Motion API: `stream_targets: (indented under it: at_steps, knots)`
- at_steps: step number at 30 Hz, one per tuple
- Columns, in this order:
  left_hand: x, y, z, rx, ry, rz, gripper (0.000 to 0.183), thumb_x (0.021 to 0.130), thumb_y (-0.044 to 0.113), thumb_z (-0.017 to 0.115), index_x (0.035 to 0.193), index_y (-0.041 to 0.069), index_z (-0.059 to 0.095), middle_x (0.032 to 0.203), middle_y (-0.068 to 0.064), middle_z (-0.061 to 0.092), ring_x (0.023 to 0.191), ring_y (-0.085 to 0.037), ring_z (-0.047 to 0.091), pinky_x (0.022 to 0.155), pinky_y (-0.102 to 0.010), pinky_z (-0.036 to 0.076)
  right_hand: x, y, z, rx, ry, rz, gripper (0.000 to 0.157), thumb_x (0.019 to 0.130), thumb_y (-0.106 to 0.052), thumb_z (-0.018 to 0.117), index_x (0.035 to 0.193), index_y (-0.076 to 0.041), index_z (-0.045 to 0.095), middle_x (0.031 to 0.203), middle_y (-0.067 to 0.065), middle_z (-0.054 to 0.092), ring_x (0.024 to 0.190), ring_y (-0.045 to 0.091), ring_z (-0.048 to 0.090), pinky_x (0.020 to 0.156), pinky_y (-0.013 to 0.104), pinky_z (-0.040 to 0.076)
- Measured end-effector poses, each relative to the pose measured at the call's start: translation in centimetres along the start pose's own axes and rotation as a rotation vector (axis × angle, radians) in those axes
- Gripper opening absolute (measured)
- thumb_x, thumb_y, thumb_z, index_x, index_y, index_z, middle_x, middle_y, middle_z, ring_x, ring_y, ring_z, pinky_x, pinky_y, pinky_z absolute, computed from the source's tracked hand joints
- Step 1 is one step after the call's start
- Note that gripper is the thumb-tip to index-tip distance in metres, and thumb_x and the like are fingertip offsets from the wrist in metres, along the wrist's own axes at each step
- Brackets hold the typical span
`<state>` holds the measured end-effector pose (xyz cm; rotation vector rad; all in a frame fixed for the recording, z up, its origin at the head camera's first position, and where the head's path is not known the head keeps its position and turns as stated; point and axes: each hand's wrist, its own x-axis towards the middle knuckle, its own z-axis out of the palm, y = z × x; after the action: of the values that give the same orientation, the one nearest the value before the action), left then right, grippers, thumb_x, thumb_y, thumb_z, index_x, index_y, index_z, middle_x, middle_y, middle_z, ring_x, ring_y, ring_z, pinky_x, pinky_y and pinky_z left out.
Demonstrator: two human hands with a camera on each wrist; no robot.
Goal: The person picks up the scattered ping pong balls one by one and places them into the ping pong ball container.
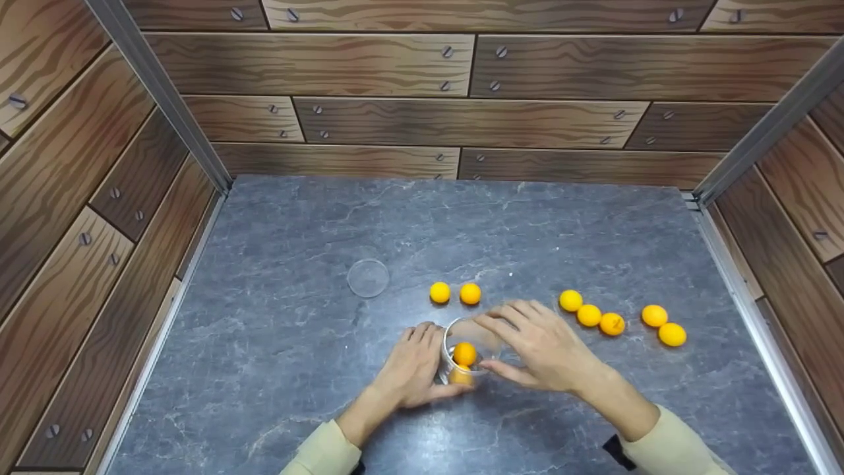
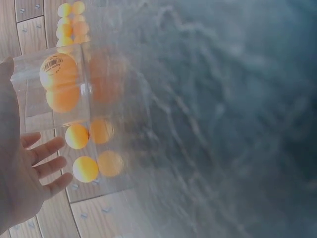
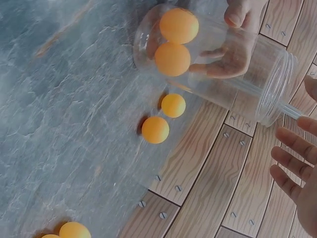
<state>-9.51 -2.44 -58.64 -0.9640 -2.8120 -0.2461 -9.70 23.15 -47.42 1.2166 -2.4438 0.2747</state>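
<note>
A clear, wide-mouthed jar [image 1: 450,343] stands on the table with two orange balls [image 3: 173,59] at its bottom; one shows a dark print in the left wrist view. My left hand [image 1: 412,366] holds the jar from the left, thumb along its near side and fingers on the far left side. Through the jar wall, some of that hand's fingers [image 3: 230,62] show in the right wrist view. At the mouth, on the right, my right hand [image 1: 544,343] stretches its fingers and thumb apart over the rim. No ball shows between them.
Behind the jar lie two balls [image 1: 455,293]. To the right are a row of three balls [image 1: 589,315] and a pair [image 1: 663,324]. A flat clear disc [image 1: 368,278] lies at the back left. Wood-patterned walls [image 1: 382,122] border the grey marbled table [image 1: 297,231].
</note>
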Motion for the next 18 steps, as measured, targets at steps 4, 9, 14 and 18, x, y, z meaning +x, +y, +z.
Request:
stream_targets:
  at_steps: [4,9,14,18]
  knots:
    - [0.0,0.0,0.0,-0.009,-0.006,0.000,0.097,0.086,0.089,0.050,0.140,0.008,0.050,0.127,-0.009,0.063,0.122,-0.025,0.061,0.102,-0.040,0.054,-0.5,0.0,-0.3,-0.016,-0.016,0.027,0.063,0.095,-0.060,0.068,0.141,-0.018,0.064,0.125,0.001,0.071,0.111,0.020,0.067,0.091,0.039,0.059]
    - [0.0,0.0,0.0,-0.006,-0.005,0.001,0.099,0.087,0.089,0.048,0.141,0.007,0.050,0.129,-0.010,0.063,0.123,-0.026,0.061,0.103,-0.040,0.054,-1.0,0.2,-0.7,-0.021,-0.024,0.063,0.073,0.090,-0.062,0.073,0.148,-0.018,0.060,0.129,0.003,0.070,0.114,0.021,0.067,0.094,0.040,0.059]
    - [0.0,0.0,0.1,-0.019,0.005,-0.002,0.098,0.086,0.088,0.052,0.141,0.008,0.050,0.128,-0.009,0.063,0.123,-0.025,0.061,0.104,-0.041,0.053,-1.7,0.7,-1.1,-0.031,-0.032,0.096,0.079,0.089,-0.064,0.072,0.151,-0.017,0.056,0.132,0.005,0.069,0.118,0.024,0.066,0.098,0.044,0.058]
    - [0.0,0.0,0.1,-0.024,0.008,-0.001,0.097,0.085,0.087,0.054,0.141,0.008,0.050,0.128,-0.009,0.063,0.123,-0.026,0.061,0.105,-0.041,0.053,-2.3,1.2,-1.4,-0.050,-0.041,0.116,0.083,0.089,-0.068,0.070,0.152,-0.015,0.055,0.134,0.006,0.068,0.120,0.026,0.065,0.100,0.046,0.058]
